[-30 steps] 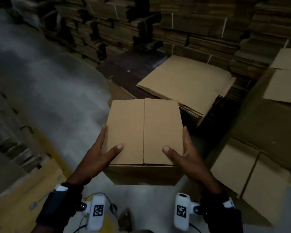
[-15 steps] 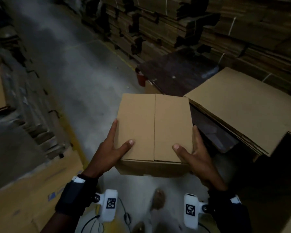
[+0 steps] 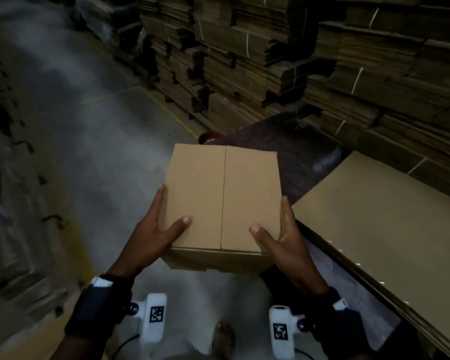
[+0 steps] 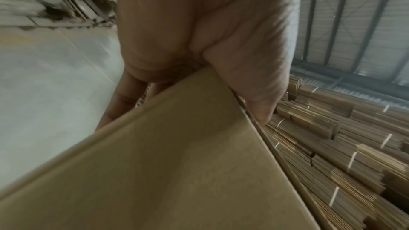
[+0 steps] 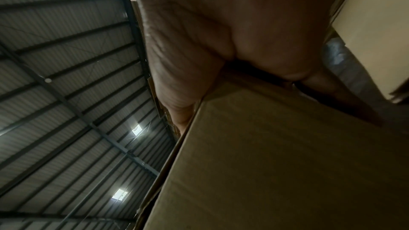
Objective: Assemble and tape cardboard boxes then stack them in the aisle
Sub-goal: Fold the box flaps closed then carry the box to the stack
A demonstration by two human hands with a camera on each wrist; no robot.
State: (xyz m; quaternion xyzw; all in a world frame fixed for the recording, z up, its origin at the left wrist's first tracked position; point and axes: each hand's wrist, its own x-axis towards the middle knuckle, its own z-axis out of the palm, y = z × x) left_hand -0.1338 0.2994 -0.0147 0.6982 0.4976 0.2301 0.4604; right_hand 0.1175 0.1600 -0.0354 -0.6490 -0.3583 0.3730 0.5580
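Both hands are carrying the box (image 3: 224,198) off the floor, clamped btwn them: left hand (image 3: 153,229) gripping its left side, right hand (image 3: 283,242) its right, thumbs curled over the top flaps. Long axis is running away from the fingertips, hands equally near. Tape not visible on the seam. Flat cardboard sheets (image 3: 374,229) are lying just right of the right fingers; the aisle floor (image 3: 89,141) is lying left and ahead, w/ bundled stacks (image 3: 270,61) beyond the fingertips.

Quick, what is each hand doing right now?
Left hand: holds the cardboard box by its left side.
Right hand: holds the same box's right side.
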